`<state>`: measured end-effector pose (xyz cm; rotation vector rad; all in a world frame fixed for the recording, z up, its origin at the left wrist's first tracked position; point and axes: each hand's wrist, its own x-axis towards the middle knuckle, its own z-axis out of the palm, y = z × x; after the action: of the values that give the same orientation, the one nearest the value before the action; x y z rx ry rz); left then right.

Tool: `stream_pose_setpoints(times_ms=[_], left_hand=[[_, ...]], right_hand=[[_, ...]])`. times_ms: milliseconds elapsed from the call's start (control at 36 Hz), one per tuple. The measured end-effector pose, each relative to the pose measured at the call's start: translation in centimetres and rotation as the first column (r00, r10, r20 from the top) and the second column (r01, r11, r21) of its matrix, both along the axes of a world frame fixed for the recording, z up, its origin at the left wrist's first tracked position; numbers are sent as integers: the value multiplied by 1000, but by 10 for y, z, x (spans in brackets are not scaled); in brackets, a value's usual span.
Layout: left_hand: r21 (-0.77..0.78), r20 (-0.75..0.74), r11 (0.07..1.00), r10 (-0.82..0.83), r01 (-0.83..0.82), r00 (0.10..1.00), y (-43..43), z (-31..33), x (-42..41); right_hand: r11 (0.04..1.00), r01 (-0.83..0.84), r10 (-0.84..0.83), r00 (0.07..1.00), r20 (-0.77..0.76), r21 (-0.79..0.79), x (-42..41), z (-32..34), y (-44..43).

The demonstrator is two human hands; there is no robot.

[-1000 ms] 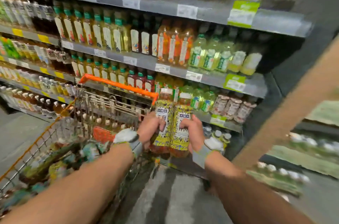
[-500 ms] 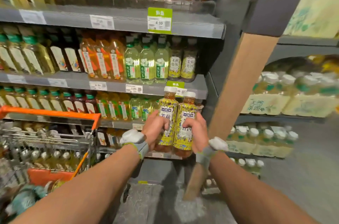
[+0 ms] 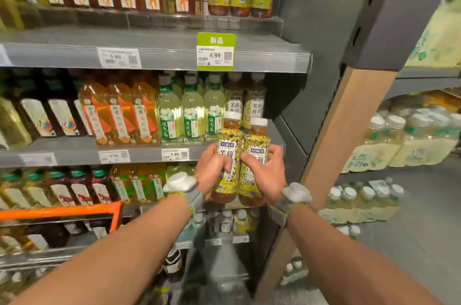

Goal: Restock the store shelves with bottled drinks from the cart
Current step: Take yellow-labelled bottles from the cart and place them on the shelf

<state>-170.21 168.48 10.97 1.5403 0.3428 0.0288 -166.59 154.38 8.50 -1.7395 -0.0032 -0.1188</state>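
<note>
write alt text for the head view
Two yellow-labelled bottles, one in the left hand, one in the right hand, are held side by side before a shelf where matching bottles stand. An orange cart rim shows at lower left.

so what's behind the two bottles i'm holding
Two matching yellow-label bottles stand on the shelf right behind the held pair. Their lower halves, and anything deeper in that row, are covered.

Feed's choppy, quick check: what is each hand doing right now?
Left hand: closed, holding the left bottle.
Right hand: closed, holding the right bottle.
</note>
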Motion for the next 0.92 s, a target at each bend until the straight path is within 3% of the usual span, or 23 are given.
stream_pose_setpoints(times_ms=[111,278,639,917], left_hand=[[44,27,998,-56,55,998,17,6,15],[64,37,994,-94,91,995,21,8,34],[79,56,993,-97,93,994,-4,21,57],[33,117,999,2,-6,993,-17,29,70]], right_hand=[[996,93,-93,984,152,5,15,8,6],[980,197,-183,955,232,-37,33,30,-3],[979,190,-148,915,375,-78,74,61,-26],[945,243,-126,887,443,-218,103,64,-35]])
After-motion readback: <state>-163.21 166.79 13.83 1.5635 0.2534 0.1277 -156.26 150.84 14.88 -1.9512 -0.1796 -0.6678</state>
